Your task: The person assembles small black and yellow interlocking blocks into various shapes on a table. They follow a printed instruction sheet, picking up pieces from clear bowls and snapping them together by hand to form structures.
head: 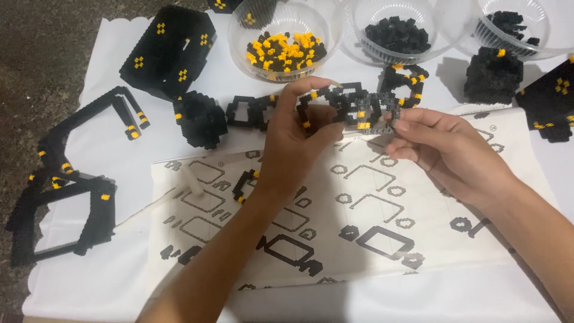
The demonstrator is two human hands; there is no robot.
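My left hand (296, 140) and my right hand (445, 149) hold between them a small assembly of black bricks with a few yellow ones (353, 107), lifted above the table. The left hand's thumb and fingers pinch its left end. Fingertips of the right hand press on its right end, near a grey piece. Under the hands lies a white instruction sheet (359, 215) printed with black outline shapes. A small black and yellow piece (244, 185) rests on the sheet, partly hidden by my left wrist.
Three clear bowls stand at the back: one with yellow and black bricks (281, 51), two with black bricks (397, 33) (514, 24). Built black blocks sit at the back left (170, 51), middle (200, 119) and right (493, 75) (550, 101). Black frames (66, 203) lie at the left.
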